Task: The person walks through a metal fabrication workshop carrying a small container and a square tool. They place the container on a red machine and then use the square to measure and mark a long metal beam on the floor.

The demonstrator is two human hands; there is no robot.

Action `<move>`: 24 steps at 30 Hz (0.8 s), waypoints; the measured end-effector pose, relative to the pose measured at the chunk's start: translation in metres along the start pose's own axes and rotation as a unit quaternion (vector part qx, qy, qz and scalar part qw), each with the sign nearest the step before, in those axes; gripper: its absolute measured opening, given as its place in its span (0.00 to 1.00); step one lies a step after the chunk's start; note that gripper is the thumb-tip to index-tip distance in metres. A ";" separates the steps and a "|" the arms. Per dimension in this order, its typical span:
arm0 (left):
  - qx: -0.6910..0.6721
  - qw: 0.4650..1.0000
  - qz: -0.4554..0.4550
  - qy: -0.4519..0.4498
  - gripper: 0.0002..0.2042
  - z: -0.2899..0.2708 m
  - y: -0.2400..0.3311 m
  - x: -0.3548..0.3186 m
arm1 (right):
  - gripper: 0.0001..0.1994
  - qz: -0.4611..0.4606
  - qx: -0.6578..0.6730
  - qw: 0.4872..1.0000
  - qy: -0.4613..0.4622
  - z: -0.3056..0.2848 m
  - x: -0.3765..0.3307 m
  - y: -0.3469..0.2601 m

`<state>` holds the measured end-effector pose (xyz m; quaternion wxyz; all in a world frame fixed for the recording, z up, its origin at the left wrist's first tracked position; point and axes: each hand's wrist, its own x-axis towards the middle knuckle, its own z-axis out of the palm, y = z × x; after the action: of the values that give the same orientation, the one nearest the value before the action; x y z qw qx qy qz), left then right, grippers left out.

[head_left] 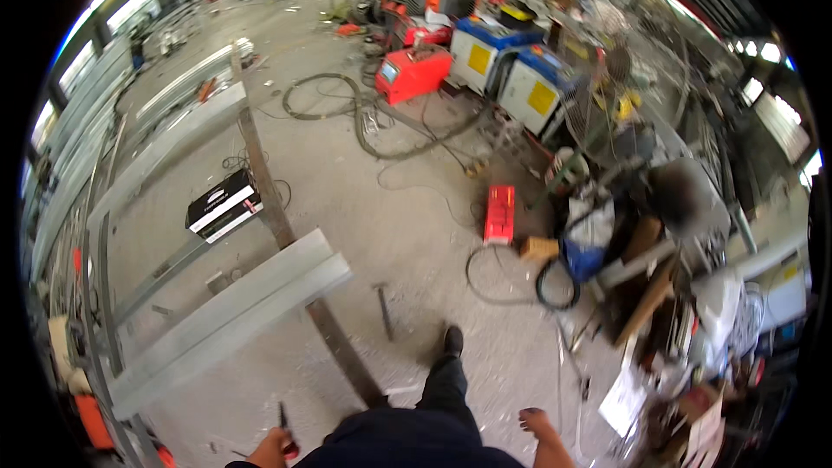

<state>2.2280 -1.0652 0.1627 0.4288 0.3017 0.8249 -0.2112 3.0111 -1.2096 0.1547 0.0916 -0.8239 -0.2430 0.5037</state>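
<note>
At the bottom edge, our left hand has its fingers closed around a thin dark tool with a red end, which sticks up from the fist; we cannot tell what kind of tool it is. Our right hand hangs loosely open and holds nothing. Between the two hands show our dark clothes and one leg, with a black shoe planted on the concrete floor. Just ahead of the shoe a hammer lies on the floor, apart from both hands. To the left of it a long rusty flat bar runs across the floor, and a pale steel beam lies over it at an angle; more pale steel lengths lie farther left. A black and white box rests on one of them beside the bar. Farther off, a small red case lies among loose cables, and red and blue-white welding machines stand at the back. A cluttered heap of scrap and gear fills the right side. As we judge it, the steel frame is laid out but no hand is on it: we stand over it with the tool held, and the work on the beams looks yet to be taken up.
</note>
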 end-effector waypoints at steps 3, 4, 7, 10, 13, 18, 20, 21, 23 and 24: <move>0.419 0.896 0.084 -0.124 0.11 -0.001 0.034 -0.045 | 0.17 0.039 0.239 0.970 0.030 -0.087 0.071 -0.091; 0.428 0.887 0.105 -0.140 0.15 -0.002 0.047 -0.067 | 0.16 0.040 0.274 0.960 0.030 -0.101 0.088 -0.109; 0.223 0.975 0.024 0.006 0.18 -0.019 0.113 -0.106 | 0.15 0.051 0.287 0.956 0.001 -0.162 0.143 -0.180; 0.127 0.988 -0.008 0.083 0.11 -0.038 0.193 -0.128 | 0.14 0.024 0.237 0.971 -0.013 -0.205 0.183 -0.229; -0.043 0.988 0.046 0.141 0.14 -0.071 0.311 -0.171 | 0.16 0.010 0.237 0.971 0.003 -0.225 0.214 -0.281; -0.025 0.984 0.130 0.119 0.15 -0.125 0.446 -0.215 | 0.16 -0.026 0.194 0.978 -0.075 -0.210 0.274 -0.367; -0.049 0.980 0.149 0.124 0.15 -0.143 0.482 -0.211 | 0.15 -0.031 0.133 0.986 -0.099 -0.195 0.298 -0.406; -0.086 0.979 0.146 0.116 0.16 -0.153 0.493 -0.209 | 0.15 -0.049 0.097 0.987 -0.121 -0.186 0.308 -0.433; -0.204 0.962 0.140 0.116 0.15 -0.162 0.513 -0.181 | 0.16 -0.079 0.021 0.985 -0.154 -0.179 0.330 -0.483; -0.212 0.961 0.132 0.114 0.15 -0.170 0.530 -0.170 | 0.17 -0.124 -0.026 0.980 -0.155 -0.178 0.344 -0.506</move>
<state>2.5657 -0.6299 0.3494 0.4100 0.3324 0.8470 0.0634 3.1397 -0.5860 0.1692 0.0932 -0.7011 -0.3674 0.6039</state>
